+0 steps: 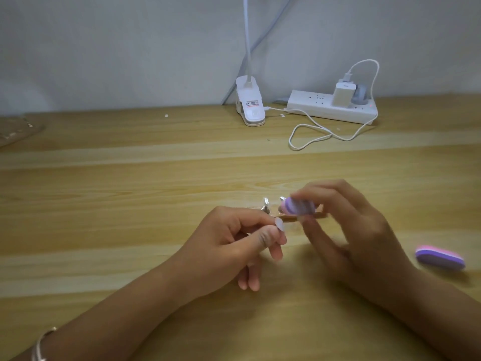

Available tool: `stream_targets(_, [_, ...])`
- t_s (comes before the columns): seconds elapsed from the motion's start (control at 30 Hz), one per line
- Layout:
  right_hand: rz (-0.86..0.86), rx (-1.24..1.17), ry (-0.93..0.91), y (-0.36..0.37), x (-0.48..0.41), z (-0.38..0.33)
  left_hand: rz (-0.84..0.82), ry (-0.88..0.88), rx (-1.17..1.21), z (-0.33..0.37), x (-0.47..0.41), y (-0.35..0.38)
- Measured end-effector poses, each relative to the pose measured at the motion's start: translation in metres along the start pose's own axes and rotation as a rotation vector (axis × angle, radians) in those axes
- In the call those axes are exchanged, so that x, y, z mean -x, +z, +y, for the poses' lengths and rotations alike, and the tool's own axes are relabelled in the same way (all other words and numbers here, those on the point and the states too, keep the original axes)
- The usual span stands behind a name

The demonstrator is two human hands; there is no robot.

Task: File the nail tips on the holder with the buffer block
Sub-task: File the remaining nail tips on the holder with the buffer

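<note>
Purple-and-pink buffer block [374,207] is up off the table, gripped in the right hand [356,230] with the thumb below and curled fingertips on top. It's blurred, so I read that as mid-stroke, judgement only. Head view, the only one: left hand [229,241] pinches a nail tip [279,225] between thumb and forefinger, other fingers curled under. The tip sits just left of and below the block; near, can't tell if touching. Holder [266,205] is on the wooden table [130,204] just behind both hands: a couple of shiny metal clips show, what looks like a strip of base peeks out under the block, the rest is hidden. Progress: filing looks under way on this one tip. Can't tell how many are done or left, since no other tips show clearly on the clips. Tip itself: small, oval, translucent and pale; edge condition too small to judge. Block: oval, layered purple/white/pink, foam-like, should give a little under pressure. A second block [440,257] of the same kind lies flat on the table, well apart to the right of the right wrist, untouched. Back by the wall: clip lamp [250,105], power strip [330,110] with charger [343,93] plugged in, white cable [309,136] looping across the table. Bracelet [41,343] on the left wrist.
</note>
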State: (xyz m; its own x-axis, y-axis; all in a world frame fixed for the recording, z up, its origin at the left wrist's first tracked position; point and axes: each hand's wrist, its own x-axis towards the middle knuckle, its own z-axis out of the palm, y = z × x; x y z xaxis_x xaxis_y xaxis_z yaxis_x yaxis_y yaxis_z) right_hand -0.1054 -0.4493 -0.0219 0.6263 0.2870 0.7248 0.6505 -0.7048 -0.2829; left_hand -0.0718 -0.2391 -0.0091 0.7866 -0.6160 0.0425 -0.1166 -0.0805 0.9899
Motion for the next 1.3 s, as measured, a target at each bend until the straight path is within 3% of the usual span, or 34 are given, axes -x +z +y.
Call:
stream_targets(0.13, [-0.062,-0.038,-0.134,0.003,0.005,-0.007,-0.042,0.029,-0.007,0.001,0.0,0.0])
stream_targets(0.27, [0.015,-0.056,-0.002,0.0,0.002,0.001,-0.033,0.024,-0.035,-0.001,0.0,0.0])
stream_targets(0.4, [-0.027,0.007,-0.155,0.005,0.006,-0.008,-0.052,0.055,-0.054,0.0,-0.001,0.0])
stream_targets(0.53, [0.061,-0.028,-0.017,0.001,0.002,-0.001,-0.045,0.036,-0.039,-0.001,-0.001,0.0])
stream_targets(0.67, [-0.005,0.018,-0.151,0.003,0.006,-0.009,-0.056,0.08,-0.038,-0.003,0.0,-0.001])
stream_targets(0.73, [0.022,0.079,-0.049,0.003,0.003,-0.002,0.007,0.116,-0.027,-0.003,0.0,0.0])
stream_targets(0.8, [0.064,0.055,0.064,-0.001,-0.001,0.004,0.194,0.229,-0.099,-0.004,-0.002,0.0])
stream_targets(0.87, [0.059,0.031,0.072,-0.003,-0.001,0.004,0.421,0.279,-0.203,-0.005,-0.007,-0.003])
stream_targets(0.93, [0.02,0.031,0.028,0.0,0.001,0.001,0.526,0.236,-0.261,-0.004,-0.01,-0.007])
stream_targets(1.03, [-0.001,0.013,0.011,0.002,0.001,-0.001,0.477,0.154,-0.261,-0.008,-0.013,-0.007])
stream_targets(1.3, [-0.004,0.005,0.036,0.002,0.001,0.0,0.451,0.131,-0.308,-0.008,-0.015,-0.007])
